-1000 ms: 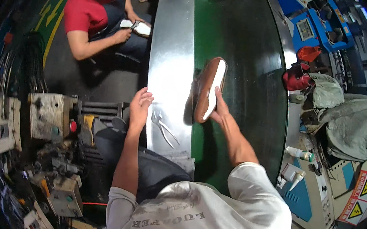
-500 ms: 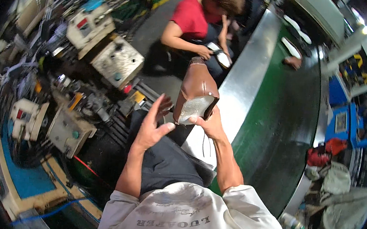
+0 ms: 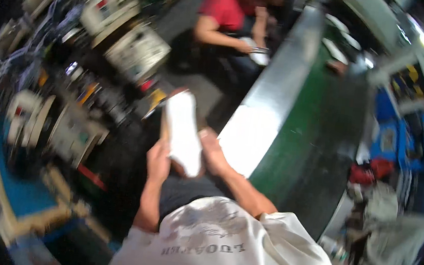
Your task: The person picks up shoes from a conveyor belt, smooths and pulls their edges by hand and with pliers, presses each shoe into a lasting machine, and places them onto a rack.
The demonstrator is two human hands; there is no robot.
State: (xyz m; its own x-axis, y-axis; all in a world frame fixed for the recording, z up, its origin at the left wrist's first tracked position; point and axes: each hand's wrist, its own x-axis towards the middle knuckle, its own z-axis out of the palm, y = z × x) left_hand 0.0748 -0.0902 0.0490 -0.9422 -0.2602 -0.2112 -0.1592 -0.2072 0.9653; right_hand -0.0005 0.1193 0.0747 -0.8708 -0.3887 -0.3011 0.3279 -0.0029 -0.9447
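Note:
A brown shoe upper (image 3: 183, 130) is held above my lap, its long white underside facing up and only a thin brown edge showing around it. My left hand (image 3: 158, 160) grips its left side near the lower end. On the opposite side, my right hand (image 3: 213, 150) has its fingers closed against the edge. Motion blur softens the outlines, and the fingertips beneath the shoe are hidden.
A long metal ledge (image 3: 273, 105) borders a green conveyor belt (image 3: 285, 144) on my right, with several white-soled shoe pieces (image 3: 336, 51) farther along. A seated person in red (image 3: 223, 11) handles another shoe ahead. Machines (image 3: 76, 132) stand at left; blue equipment (image 3: 387, 139) is at far right.
The shoe upper has moved left and been turned so its white underside faces up. My left hand, open and apart before, now holds it too. The view has shifted slightly.

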